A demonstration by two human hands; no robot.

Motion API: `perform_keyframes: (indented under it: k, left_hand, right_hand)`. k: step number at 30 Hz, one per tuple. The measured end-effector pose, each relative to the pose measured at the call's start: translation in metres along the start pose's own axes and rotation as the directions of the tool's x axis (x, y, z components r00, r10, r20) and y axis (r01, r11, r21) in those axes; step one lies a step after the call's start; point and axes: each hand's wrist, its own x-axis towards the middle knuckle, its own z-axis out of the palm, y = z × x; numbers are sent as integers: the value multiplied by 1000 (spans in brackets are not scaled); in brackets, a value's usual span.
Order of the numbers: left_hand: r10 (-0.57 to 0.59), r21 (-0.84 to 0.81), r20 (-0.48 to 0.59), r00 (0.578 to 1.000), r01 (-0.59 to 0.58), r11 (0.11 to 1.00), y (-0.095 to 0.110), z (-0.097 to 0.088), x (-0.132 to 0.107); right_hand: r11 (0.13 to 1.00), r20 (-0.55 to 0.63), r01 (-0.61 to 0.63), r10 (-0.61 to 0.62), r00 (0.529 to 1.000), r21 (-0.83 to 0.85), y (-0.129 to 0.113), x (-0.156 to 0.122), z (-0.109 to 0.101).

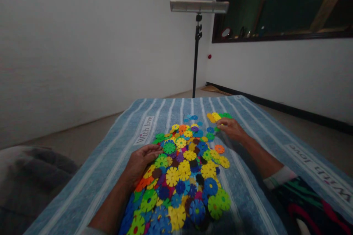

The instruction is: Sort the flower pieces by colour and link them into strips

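A big pile of flat plastic snowflake discs, with notched edges and many colours, spreads over the cloth in front of me. On the pile's left side lies my left hand, its fingers stretched out and their tips against a green snowflake disc. My right hand is at the far right of the pile, fingers drawn together at a small green snowflake disc, mostly covered by the fingertips. Just beyond it, a group of orange, yellow and green discs lies apart from the pile.
A blue striped cloth covers the surface under the discs. Several blue discs lie loose beyond the pile. Behind the far edge stands a lamp on a black stand. Grey fabric bulges at the lower left.
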Motion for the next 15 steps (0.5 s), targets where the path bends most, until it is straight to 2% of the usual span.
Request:
perform_keyframes:
  k: [3, 6, 10, 15]
  left_hand:
    - [-19, 21, -7, 1000, 19, 1000, 3, 1, -1]
    - [-31, 27, -9, 999, 32, 999, 6, 2, -4]
    - [-40, 37, -25, 999, 41, 998, 8, 2, -5]
    - [-37, 41, -40, 999, 38, 998, 9, 3, -5]
  right_hand:
    - [980, -22, -52, 49, 999, -191, 35, 12, -32]
    - [937, -20, -80, 78, 997, -340, 58, 22, -48]
    - [891, 13, -86, 102, 995, -446, 76, 32, -49]
    - [852, 108, -41, 114, 988, -522, 90, 38, -43]
